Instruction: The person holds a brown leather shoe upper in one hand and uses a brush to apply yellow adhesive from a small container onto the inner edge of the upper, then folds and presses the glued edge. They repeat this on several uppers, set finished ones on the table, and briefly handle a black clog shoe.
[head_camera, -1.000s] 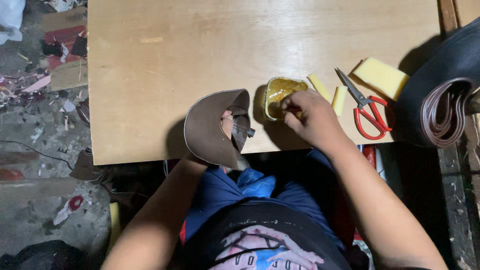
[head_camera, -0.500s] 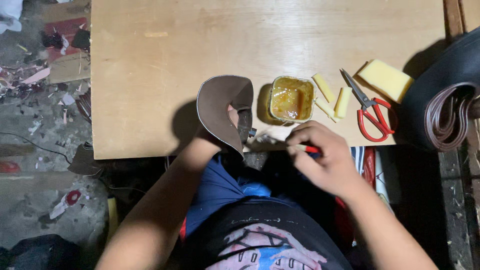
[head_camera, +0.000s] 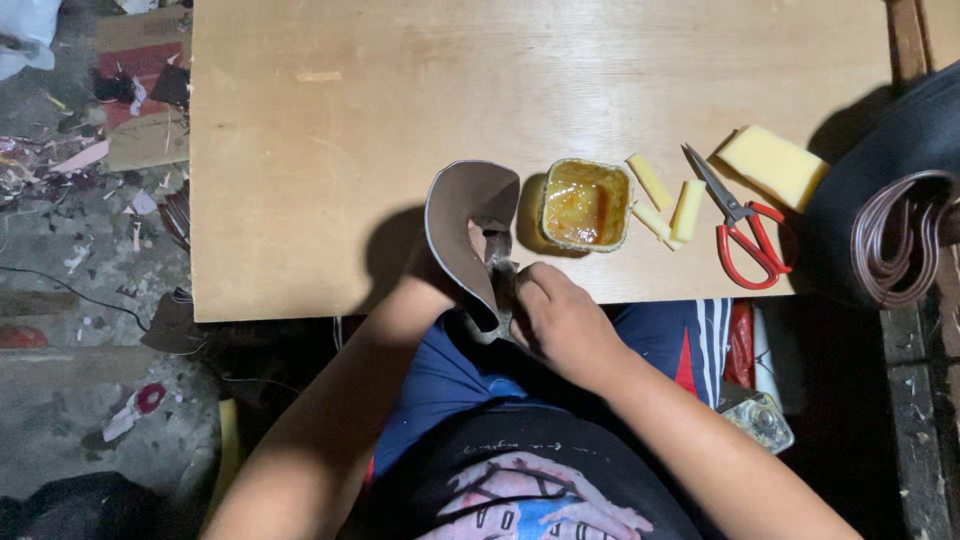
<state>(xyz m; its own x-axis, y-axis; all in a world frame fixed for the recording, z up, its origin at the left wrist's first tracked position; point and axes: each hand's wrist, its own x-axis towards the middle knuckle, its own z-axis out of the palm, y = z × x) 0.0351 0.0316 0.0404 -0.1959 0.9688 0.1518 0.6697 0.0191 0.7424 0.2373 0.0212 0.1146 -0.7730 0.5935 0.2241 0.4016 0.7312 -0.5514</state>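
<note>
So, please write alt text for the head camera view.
Both hands hold a curved brown leather piece at the edge of a wooden board, left hand underneath, right hand pressing it. Beside it: glue tub, red scissors.

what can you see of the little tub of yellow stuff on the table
The small tub is squarish with rounded corners and a grimy, smeared rim. It stands upright and open, no lid in view, and holds a glossy amber-yellow paste that looks like glue. It sits near the front edge of the plywood table, between the brown leather piece on one side and the yellow foam strips on the other. Neither hand touches it; the right hand is nearest.
</note>
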